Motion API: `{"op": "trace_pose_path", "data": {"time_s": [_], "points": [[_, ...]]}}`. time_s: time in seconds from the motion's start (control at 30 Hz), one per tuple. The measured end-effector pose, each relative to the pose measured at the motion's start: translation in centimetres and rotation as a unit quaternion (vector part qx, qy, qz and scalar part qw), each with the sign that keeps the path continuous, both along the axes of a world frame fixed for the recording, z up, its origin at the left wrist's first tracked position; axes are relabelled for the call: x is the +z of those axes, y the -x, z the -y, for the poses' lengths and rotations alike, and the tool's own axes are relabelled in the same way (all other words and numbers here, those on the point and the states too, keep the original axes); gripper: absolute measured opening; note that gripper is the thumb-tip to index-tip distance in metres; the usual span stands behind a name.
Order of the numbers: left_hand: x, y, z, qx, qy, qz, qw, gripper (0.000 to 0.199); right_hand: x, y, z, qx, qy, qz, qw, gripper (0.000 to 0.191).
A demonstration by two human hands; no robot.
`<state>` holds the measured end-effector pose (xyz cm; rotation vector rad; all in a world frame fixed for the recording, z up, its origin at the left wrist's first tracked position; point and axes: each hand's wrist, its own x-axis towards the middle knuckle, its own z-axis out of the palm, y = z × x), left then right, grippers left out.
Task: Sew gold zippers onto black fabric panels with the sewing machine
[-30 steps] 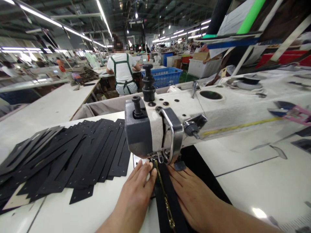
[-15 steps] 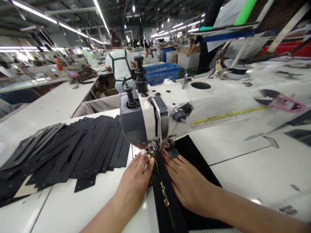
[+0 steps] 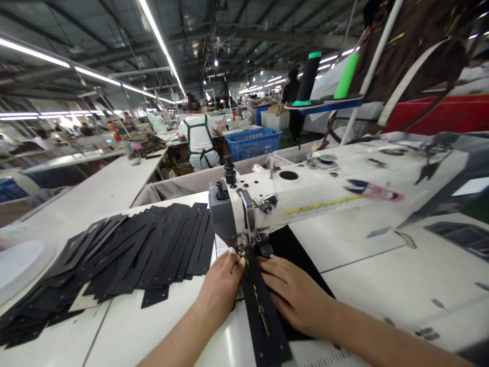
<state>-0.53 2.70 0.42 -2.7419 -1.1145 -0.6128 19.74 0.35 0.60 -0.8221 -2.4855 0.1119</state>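
A black strip with a gold-toothed zipper (image 3: pixel 261 310) runs from under the sewing machine's presser foot (image 3: pixel 244 243) towards me. Its gold pull lies along the teeth. At the strip's left edge, close to the foot, my left hand (image 3: pixel 222 281) is closed, thumb and forefinger together on the edge. A bit of white shows at its fingertips. My right hand (image 3: pixel 296 289) lies flat on the right side, fingers stretched out, pressing the strip and a wider black panel (image 3: pixel 292 250) beneath it. The needle is too small to make out.
Many black slotted pieces (image 3: pixel 153 250) are heaped left of the sewing machine (image 3: pixel 244 214). Pink-handled snips (image 3: pixel 378 191) and a yellow tape (image 3: pixel 324 206) lie along its arm. Thread cones (image 3: pixel 347 76) stand behind. Beyond are a blue basket (image 3: pixel 252 144) and a co-worker (image 3: pixel 198 133).
The view has tilted up and drawn back, so the machine looks smaller and lower. The strip's near end has come into view. Both hands keep their places beside the presser foot.
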Motion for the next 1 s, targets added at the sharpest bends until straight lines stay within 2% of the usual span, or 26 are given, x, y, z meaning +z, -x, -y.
{"op": "trace_pose_path", "data": {"time_s": [0.13,0.2,0.3,0.53,0.77,1.0], "points": [[0.4,0.2,0.7,0.019,0.032,0.023,0.999,0.032,-0.7,0.1,4.0,0.043,-0.13,-0.018,0.99,0.021],[0.5,0.3,1.3,0.028,0.048,0.028,0.998,0.036,-1.4,0.5,5.4,0.026,-0.181,-0.014,0.983,0.023],[0.3,0.4,2.3,0.042,0.046,0.02,0.998,0.038,-2.1,1.1,6.5,-0.005,-0.208,0.005,0.978,0.029],[-0.8,-0.2,3.9,0.03,-0.031,0.004,0.999,0.027,-2.4,1.3,7.0,0.0,-0.196,0.009,0.981,0.029],[-0.6,-0.5,3.7,0.022,-0.035,0.001,0.999,0.026,-2.5,1.4,6.9,0.006,-0.192,-0.052,0.98,0.028],[-0.5,-0.4,2.8,0.016,-0.036,0.0,0.999,0.025,-2.2,1.6,5.9,-0.004,-0.184,-0.064,0.981,0.029]]}}
